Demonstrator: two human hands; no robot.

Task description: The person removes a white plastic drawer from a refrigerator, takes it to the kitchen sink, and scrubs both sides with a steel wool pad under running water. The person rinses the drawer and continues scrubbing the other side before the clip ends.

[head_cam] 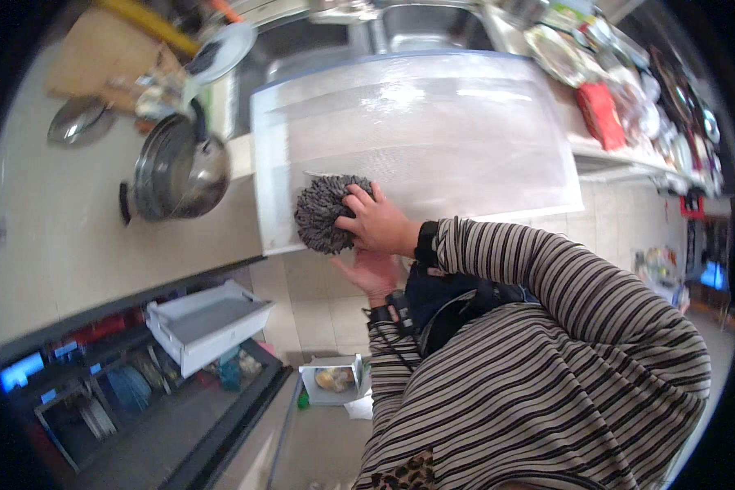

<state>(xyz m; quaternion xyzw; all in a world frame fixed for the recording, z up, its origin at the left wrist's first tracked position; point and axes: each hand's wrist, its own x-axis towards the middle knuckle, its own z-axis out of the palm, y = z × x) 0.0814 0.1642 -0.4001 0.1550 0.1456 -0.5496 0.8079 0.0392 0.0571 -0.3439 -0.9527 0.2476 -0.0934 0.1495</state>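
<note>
My right hand [376, 222] presses its spread fingers into a grey chenille cleaning mitt [324, 214] and grips it. The mitt lies on the near left part of a large, pale translucent panel [429, 147], whose surface looks wet and shiny. A blue strip [404, 56] runs along the panel's far edge. Just below the right hand, my left hand [373, 272] is blurred at the panel's near edge, thumb stretched out to the left. Its other fingers are partly hidden behind the right hand, so what they touch is unclear.
The panel overlaps a double steel sink [435, 27]. To the left stand a steel pot [177, 177], a glass lid [81, 119] and a white plate [223, 52]. A red packet [600, 116] lies right. Below are a white plastic drawer [211, 324] and a smaller bin [334, 383].
</note>
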